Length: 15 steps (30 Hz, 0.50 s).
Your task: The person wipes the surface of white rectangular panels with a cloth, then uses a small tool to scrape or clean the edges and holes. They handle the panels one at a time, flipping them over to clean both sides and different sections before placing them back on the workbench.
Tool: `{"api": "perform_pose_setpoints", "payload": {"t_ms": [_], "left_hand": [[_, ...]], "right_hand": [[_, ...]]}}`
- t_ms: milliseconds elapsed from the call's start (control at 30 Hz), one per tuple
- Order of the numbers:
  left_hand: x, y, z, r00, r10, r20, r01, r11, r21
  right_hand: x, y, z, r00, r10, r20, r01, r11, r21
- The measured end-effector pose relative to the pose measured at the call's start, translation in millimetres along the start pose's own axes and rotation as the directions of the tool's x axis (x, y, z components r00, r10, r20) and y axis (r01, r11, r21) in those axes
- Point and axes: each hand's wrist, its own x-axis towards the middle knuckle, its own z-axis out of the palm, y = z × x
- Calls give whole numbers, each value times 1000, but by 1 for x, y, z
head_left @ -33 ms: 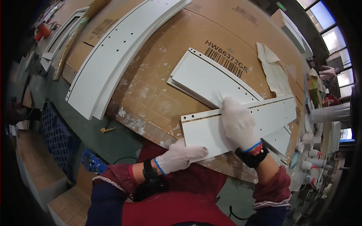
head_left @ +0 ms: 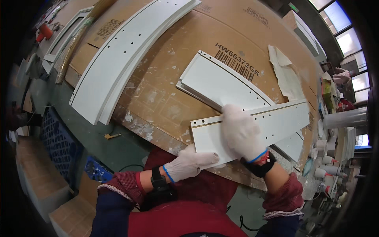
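Evidently, both hands wear white knit gloves with blue cuffs. The left hand (head_left: 191, 162) grasps the near-left corner of a white panel (head_left: 282, 123), its thumb lying over the top face. The right hand (head_left: 240, 132) rests on that same face, fingers bent near the far edge; whether anything sits under its palm, I cannot tell. A dark strap circles each wrist.

The held panel lies slanted near the front edge of the bench (head_left: 154, 108), with 2 dark holes by its left end and a thin brownish line along its far edge. It crosses over another white panel (head_left: 221, 81), whose end shows again at the lower right. Behind them, an off-white cloth (head_left: 286, 73) lies rumpled on the cardboard (head_left: 173, 47) covering the bench.

Well apart to the left, 2 long curved white panels (head_left: 114, 51) lie overlapped, the upper dotted with holes. On the floor (head_left: 124, 148) are a small yellowish object (head_left: 113, 136) and a blue plastic lattice (head_left: 61, 142). At far right stand white bottles (head_left: 329, 160).
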Motion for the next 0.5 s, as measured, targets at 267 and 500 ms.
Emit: {"api": "perform_pose_setpoints", "payload": {"t_ms": [267, 500], "left_hand": [[19, -31, -44, 845, 241, 477, -397, -316, 862], [9, -10, 2, 974, 203, 103, -223, 942, 251]], "right_hand": [[0, -60, 9, 960, -281, 3, 262, 900, 348], [-23, 105, -21, 889, 439, -128, -438, 898, 42]]}}
